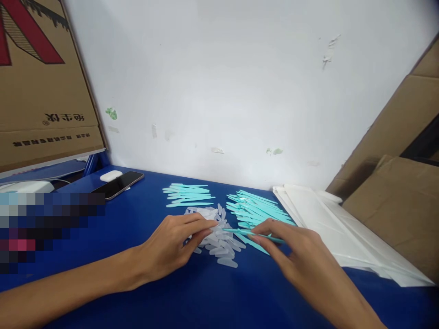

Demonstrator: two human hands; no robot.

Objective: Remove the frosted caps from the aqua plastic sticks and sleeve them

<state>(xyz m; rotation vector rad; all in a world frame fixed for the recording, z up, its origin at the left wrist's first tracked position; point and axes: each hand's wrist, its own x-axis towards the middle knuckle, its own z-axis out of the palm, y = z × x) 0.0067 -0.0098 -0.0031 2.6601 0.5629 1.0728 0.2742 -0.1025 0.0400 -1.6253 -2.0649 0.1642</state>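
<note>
Bare blue table (154, 306) fills the bottom of the frame, with a forearm crossing it from each lower corner. Right hand (295, 246), right of centre: thumb and fingers are clamped on one teal stick (236, 231), whose narrow end points left. Left hand (174, 242), left of centre: fingertips are drawn together just beside that end; whether they grip a clear piece cannot be told. The hands are apart, facing each other across the stick.

Handling, in this inspector's judgement: the stick should lie level and in line with the left fingertips; the right pinch close to the working end limits wobble; any push should be straight and light, as a skewed one could bend the thin end.

Beneath, the clear pieces (219, 251) lie in a loose heap at centre; a low wrist could scatter them. Beyond, teal sticks form a dense pile (257, 210) to the right and a looser row (188, 196) to the left. White bags (315, 228) lie at right, a phone (120, 185) at left. The wall (240, 91) stands behind.
</note>
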